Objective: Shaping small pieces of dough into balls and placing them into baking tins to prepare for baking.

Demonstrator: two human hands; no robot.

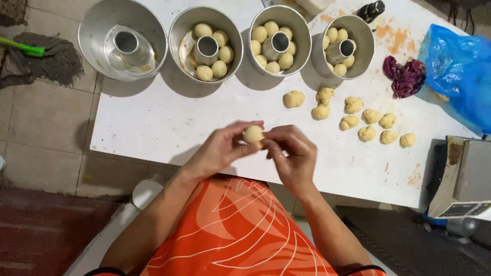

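Both hands, left (221, 149) and right (291, 153), grip one round pale dough ball (253, 134) between their fingertips, held above the near edge of the white bench (169, 117). Four round metal tube pans (207, 43) stand along the far side, three holding dough balls and the leftmost empty; ten loose knotted dough pieces (353, 105) lie to the right.

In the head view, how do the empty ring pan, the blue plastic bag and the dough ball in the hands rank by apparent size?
1. Empty ring pan and blue plastic bag: look alike; the bag is cut off.
2. Dough ball, smallest though nearest the camera.
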